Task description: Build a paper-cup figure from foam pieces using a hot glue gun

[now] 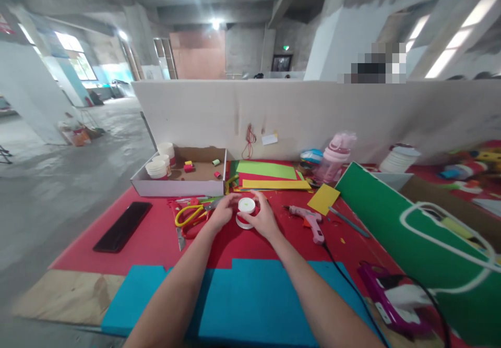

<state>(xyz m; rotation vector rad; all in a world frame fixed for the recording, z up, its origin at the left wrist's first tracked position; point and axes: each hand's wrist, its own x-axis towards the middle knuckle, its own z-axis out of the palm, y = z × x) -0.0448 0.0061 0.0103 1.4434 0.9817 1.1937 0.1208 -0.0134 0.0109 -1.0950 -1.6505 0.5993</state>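
A small white paper cup [246, 205] stands upside down on the red table covering, its wide rim at the bottom and a small green mark on its upturned base. My right hand [263, 215] holds it from the right, the thumb across its front. On the other side my left hand [224, 212] is curved towards the cup, fingers apart and holding nothing. Close by the left hand lie yellow-handled scissors [190, 214], red-handled scissors [193, 228] and a craft knife blade [180, 239]. To the right of the right hand rests a pink glue gun [309, 220].
A white box [180, 187] with stacked paper cups [156, 169] stands back left. A black phone [122, 227] lies at left. Coloured paper sheets [268, 170] lie behind the hands. Right are a pink bottle [335, 155], green board [385, 233], purple power strip [393, 301] and cord [348, 280].
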